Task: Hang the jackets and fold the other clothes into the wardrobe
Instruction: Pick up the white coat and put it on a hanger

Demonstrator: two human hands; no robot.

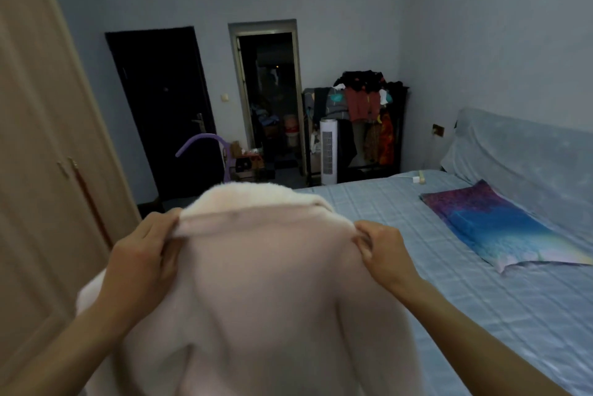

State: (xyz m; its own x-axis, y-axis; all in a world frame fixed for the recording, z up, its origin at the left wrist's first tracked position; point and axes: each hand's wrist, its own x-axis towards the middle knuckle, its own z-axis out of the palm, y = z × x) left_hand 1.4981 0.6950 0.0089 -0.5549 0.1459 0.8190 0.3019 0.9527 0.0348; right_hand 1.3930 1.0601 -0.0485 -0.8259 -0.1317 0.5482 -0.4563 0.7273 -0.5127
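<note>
Your left hand [141,254] has its fingers curled round the folded collar edge at one shoulder of the pale pink jacket [263,293], and your right hand [382,251] pinches the fabric at the other shoulder between thumb and bent fingers. Between them the jacket hangs spread out in front of you with its back towards you, fluffy collar at the top, body and sleeves dropping out of view below. It is off the bed [465,315], which lies to your right, and not in the wardrobe [48,139], whose closed doors stand just to your left.

You appear to be at the hanging step: the jacket is held up by the shoulders and squared, but no hanger is inside it as far as can be seen. A purple curved piece [205,142] shows beyond the collar; it may be a hanger, though I cannot tell for sure.

Next you will likely need one hand free, so shift the weight to a single grip at the collar, then fetch a hanger and open a wardrobe door. The plush cloth looks bulky, so keep a firm hold.

Farther off, a pillow [513,235] lies on the bed and a loaded clothes rack [362,113] stands by the far wall.
</note>
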